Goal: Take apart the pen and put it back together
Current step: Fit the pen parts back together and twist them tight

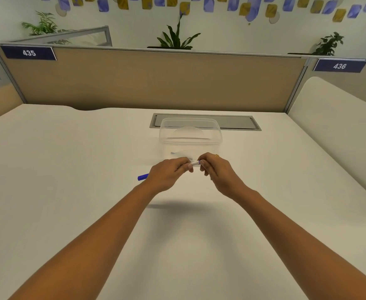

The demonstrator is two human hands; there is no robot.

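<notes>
A pen (194,163) with a white barrel and blue ends is held level above the white desk (69,169), between both hands. My left hand (167,175) is closed around most of the barrel; the blue cap end (143,177) sticks out past its left side. My right hand (217,171) pinches the other end with thumb and fingertips, where a small blue part shows. Only a short white stretch of the barrel is visible between the hands; the rest is hidden by fingers.
A clear plastic box (190,135) with a lid stands just behind the hands. A grey cable hatch (238,122) lies behind it, in front of the tan partition (151,81). A rounded white divider (337,118) borders the desk on the right.
</notes>
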